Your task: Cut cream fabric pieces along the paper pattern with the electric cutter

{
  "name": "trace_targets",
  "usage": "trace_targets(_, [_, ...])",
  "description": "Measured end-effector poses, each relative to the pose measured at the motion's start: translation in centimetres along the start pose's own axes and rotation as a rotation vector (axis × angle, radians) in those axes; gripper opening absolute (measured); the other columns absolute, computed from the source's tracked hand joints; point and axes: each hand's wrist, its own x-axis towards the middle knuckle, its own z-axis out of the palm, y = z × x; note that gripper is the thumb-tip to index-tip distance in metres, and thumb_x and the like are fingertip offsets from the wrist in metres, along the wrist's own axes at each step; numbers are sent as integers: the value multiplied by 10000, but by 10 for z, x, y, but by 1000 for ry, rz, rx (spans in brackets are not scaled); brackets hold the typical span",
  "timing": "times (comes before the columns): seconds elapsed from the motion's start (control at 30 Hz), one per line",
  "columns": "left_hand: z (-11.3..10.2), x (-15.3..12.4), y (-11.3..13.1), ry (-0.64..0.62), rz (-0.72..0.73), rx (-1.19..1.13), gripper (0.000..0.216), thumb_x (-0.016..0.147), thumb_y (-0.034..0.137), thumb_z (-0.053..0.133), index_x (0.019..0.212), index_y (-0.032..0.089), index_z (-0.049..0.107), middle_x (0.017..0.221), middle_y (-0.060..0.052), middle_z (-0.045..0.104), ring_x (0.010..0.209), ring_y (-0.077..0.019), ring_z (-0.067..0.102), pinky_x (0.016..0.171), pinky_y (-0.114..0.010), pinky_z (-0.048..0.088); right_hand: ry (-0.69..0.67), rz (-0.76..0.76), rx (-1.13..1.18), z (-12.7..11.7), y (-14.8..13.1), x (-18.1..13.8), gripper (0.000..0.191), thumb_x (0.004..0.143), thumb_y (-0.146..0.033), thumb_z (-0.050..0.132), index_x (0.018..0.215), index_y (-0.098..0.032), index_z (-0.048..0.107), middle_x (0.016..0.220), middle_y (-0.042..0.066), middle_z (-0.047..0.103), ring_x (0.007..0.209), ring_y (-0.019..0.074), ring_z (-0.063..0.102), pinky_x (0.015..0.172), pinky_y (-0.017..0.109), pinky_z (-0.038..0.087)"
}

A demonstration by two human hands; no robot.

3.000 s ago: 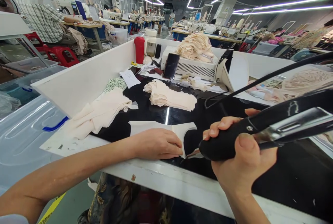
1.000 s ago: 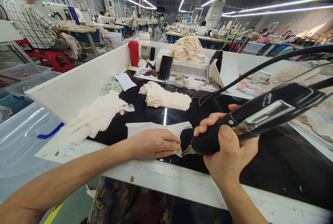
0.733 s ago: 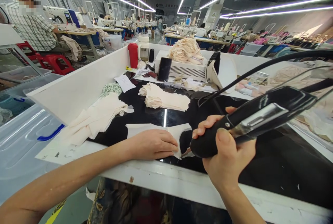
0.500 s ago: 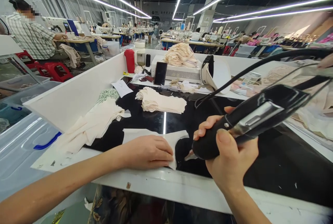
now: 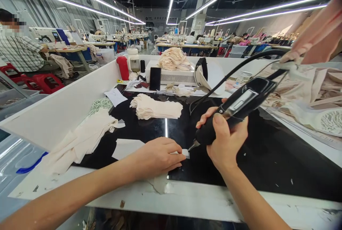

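My left hand point(image 5: 160, 157) lies flat on a white cut piece of fabric point(image 5: 127, 148), fingers stretched out together and pressing it against the black glossy work surface point(image 5: 267, 162). Much of the fabric is hidden under the hand; a small end shows beyond the fingertips. My right hand point(image 5: 227, 139) is wrapped around a black corded handheld tool point(image 5: 240, 103) with a silver switch plate. Its pointed metal tip is at the fabric's right end, touching or just beside it. Farther back lies a stack of cream fabric pieces point(image 5: 157, 107).
More cream pieces point(image 5: 80, 141) lie at the left beside green netting point(image 5: 101, 106). A phone point(image 5: 155, 78), a red flask point(image 5: 123, 68) and a white vented box point(image 5: 176, 77) stand at the back. The tool's black cable point(image 5: 227, 76) arches to the right. A low white wall point(image 5: 66, 98) borders the table.
The fabric has been turned or shifted, and its wide right edge no longer shows. The tool's tip has come down to the fabric beside my left fingertips. The view has swung rightward.
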Motion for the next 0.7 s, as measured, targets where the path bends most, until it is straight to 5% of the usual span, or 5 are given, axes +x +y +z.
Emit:
trace_targets(0.2, [18, 9, -9, -34, 22, 59, 180, 1147, 283, 740, 1265, 148, 757, 1160, -72, 761, 1082, -225, 747, 1053, -366, 615, -11, 8, -16, 1, 5, -4, 452, 956, -529, 957, 1089, -270, 612, 869, -59, 736, 590, 129, 675, 553, 270, 620])
trace_targets(0.7, [17, -2, -8, -58, -115, 15, 261, 1183, 348, 687, 1384, 204, 771, 1270, -79, 774, 1079, -230, 745, 1001, -375, 636, -42, 9, -13, -3, 5, -3, 450, 974, -516, 955, 1142, -272, 617, 873, -63, 736, 594, 134, 683, 554, 271, 629])
